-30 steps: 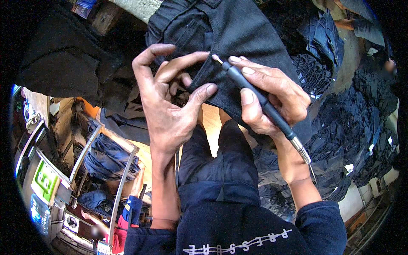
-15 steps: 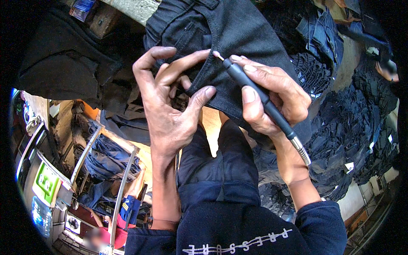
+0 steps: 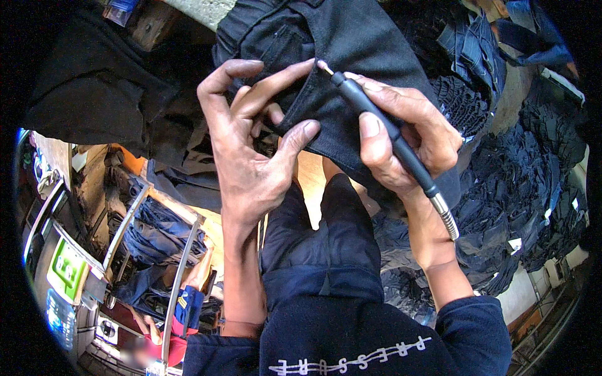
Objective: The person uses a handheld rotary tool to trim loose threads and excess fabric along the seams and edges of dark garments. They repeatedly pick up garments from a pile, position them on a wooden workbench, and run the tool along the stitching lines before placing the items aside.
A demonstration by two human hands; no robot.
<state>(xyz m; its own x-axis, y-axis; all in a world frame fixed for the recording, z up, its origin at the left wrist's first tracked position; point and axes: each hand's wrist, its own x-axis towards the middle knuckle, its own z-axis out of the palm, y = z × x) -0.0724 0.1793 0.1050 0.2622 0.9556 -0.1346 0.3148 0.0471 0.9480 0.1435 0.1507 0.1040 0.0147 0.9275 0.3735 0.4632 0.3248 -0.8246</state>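
A black denim garment [image 3: 351, 37] hangs down in front of me. My left hand [image 3: 251, 150] pinches a fold of its edge between thumb and fingers and holds the cloth taut. My right hand [image 3: 401, 144] grips a black pen-shaped rotary tool [image 3: 382, 125] like a pencil. Its small pale tip [image 3: 323, 66] touches the cloth edge just above my left fingers. A ribbed metal flexible shaft [image 3: 445, 216] runs from the tool's back end down past my right wrist.
Heaps of dark blue and black denim pieces [image 3: 520, 188] fill the right side. More dark cloth [image 3: 94, 106] hangs at the upper left. Below left stand a metal rack [image 3: 182, 269] with folded jeans and a machine with a green panel [image 3: 66, 269].
Both hands and the garment have stayed nearly in place. The tool tip has kept to the same spot on the cloth edge, with only a slight shift of view.
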